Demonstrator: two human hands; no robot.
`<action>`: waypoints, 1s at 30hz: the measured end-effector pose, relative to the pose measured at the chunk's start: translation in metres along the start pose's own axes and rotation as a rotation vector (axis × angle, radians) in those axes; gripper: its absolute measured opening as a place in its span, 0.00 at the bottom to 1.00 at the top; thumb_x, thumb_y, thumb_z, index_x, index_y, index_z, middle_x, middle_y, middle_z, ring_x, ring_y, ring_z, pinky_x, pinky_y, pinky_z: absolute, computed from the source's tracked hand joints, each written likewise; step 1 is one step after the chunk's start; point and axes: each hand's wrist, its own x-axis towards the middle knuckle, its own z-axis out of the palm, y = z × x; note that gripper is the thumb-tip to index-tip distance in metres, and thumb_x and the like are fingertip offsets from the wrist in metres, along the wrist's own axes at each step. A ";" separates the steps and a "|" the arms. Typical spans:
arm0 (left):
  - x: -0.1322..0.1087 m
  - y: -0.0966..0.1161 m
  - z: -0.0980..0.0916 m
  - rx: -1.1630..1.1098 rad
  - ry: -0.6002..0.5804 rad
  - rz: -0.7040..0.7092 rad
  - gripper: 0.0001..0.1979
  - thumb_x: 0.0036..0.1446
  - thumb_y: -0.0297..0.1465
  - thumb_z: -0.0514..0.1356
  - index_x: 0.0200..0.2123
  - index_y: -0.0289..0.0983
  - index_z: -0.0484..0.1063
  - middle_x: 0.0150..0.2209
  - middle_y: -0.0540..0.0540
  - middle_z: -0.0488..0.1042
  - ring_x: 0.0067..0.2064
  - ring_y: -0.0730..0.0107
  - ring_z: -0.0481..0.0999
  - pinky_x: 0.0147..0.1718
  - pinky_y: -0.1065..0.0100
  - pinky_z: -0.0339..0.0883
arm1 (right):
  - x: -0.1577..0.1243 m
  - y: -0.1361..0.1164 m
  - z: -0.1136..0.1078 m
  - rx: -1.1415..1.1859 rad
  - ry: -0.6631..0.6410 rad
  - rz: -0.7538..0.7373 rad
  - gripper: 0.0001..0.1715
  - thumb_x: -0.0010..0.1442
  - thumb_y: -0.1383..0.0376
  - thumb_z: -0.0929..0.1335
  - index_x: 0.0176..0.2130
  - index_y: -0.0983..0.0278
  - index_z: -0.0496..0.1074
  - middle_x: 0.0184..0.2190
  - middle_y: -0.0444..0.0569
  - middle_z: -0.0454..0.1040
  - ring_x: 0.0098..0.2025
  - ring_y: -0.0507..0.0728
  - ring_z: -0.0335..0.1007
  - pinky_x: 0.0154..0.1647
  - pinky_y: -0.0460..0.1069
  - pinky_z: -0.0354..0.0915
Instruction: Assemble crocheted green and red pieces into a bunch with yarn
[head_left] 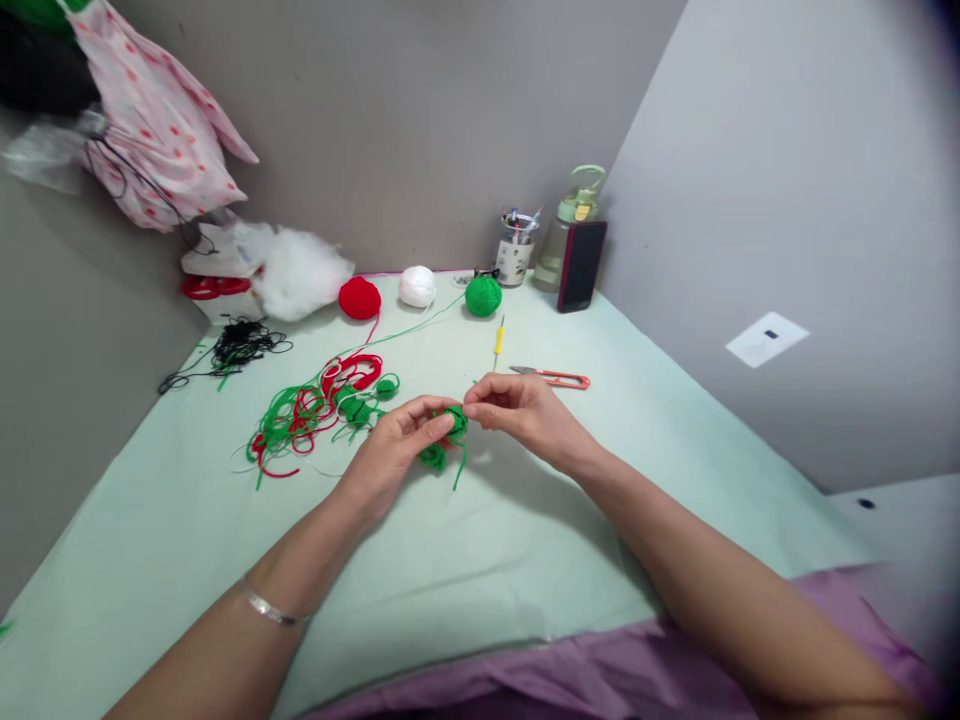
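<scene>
My left hand (390,440) is closed on a small green crocheted piece (456,422), thumb on top. A loose green yarn tail hangs below the piece, and a bit of red shows under it. At the piece's right edge my right hand (529,412) pinches thumb and forefinger together; what lies between the fingertips is too small to make out. Beyond the right hand are a yellow-handled crochet hook (499,341) and orange thread snips (564,380). Left of my hands lies a tangle of red and green yarn (304,415) with small green crocheted bits in it.
Red (360,298), white (417,287) and green yarn balls (484,296) line the back. A pen cup (515,255), a bottle (553,250) and a phone (583,267) stand at back right. White stuffing (304,275) and black yarn (244,345) lie at left.
</scene>
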 end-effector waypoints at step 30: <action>0.004 -0.003 0.003 0.007 0.041 -0.047 0.22 0.47 0.43 0.71 0.38 0.36 0.70 0.29 0.50 0.76 0.30 0.73 0.77 0.32 0.73 0.68 | 0.022 0.025 0.008 0.535 0.197 0.190 0.15 0.41 0.61 0.78 0.24 0.67 0.73 0.22 0.42 0.70 0.22 0.46 0.58 0.24 0.44 0.54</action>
